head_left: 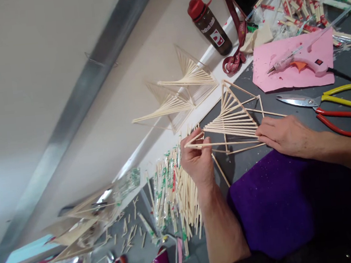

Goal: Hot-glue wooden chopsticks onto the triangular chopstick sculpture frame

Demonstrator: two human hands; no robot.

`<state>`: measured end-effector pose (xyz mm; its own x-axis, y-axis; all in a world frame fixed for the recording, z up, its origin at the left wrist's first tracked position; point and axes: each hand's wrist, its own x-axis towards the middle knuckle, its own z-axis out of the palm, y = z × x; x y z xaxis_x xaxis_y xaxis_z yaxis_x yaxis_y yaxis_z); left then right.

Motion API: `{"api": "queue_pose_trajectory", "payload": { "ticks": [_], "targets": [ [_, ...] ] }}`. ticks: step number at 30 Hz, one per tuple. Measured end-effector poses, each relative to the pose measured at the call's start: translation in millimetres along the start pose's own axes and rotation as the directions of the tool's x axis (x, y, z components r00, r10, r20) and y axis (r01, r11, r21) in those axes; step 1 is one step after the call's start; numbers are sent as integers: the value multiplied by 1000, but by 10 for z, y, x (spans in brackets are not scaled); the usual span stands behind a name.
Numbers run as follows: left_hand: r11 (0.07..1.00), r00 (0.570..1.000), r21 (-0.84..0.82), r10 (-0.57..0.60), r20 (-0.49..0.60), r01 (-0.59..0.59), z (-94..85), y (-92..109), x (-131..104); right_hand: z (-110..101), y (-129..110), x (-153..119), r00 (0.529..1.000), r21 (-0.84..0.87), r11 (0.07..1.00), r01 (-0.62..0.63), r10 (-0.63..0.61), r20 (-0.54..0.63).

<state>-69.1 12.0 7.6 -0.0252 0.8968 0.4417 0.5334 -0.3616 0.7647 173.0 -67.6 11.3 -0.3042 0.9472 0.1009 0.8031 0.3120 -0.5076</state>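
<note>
A light wooden frame of thin chopsticks (237, 123), set out like a twisted fan, stands on the grey table between my hands. My left hand (198, 156) is closed, pinching the frame's pointed left corner where several sticks meet. At the right side my right hand (283, 135) has its fingers closed round the ends of the fanned sticks; the exact grip is partly hidden. A single chopstick (221, 170) lies slanted on the table below the frame. Two similar fan-shaped stick structures (186, 81) rest on the white ledge behind.
A hot glue gun (305, 62) lies on a pink sheet (266, 82). Red-and-yellow-handled shears (321, 101) sit to the right. Loose chopsticks (190, 204) are heaped at left beside wrapped ones (165, 190). A dark bottle (215, 32) stands at the wall. Purple cloth (270, 209) covers the near side.
</note>
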Motion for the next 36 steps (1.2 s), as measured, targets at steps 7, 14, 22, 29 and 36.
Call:
{"api": "queue_pose_trajectory", "payload": {
  "ticks": [7,14,22,29,36],
  "targets": [
    [1000,1000,-2,21,6,-21,4,1,15,71,40,-3,999,28,999,32,-31,-41],
    [998,999,49,34,27,-35,-2,-18,39,62,50,5,1000,53,998,21,-20,-13],
    [987,998,145,69,1,-69,18,17,77,129,50,-4,1000,93,996,-10,13,-28],
    [991,999,122,49,-1,-48,31,45,94,33,43,21,988,69,987,-145,141,58],
    [995,1000,98,29,-8,-28,45,32,108,22,112,65,964,141,958,-249,231,133]
  ]
}}
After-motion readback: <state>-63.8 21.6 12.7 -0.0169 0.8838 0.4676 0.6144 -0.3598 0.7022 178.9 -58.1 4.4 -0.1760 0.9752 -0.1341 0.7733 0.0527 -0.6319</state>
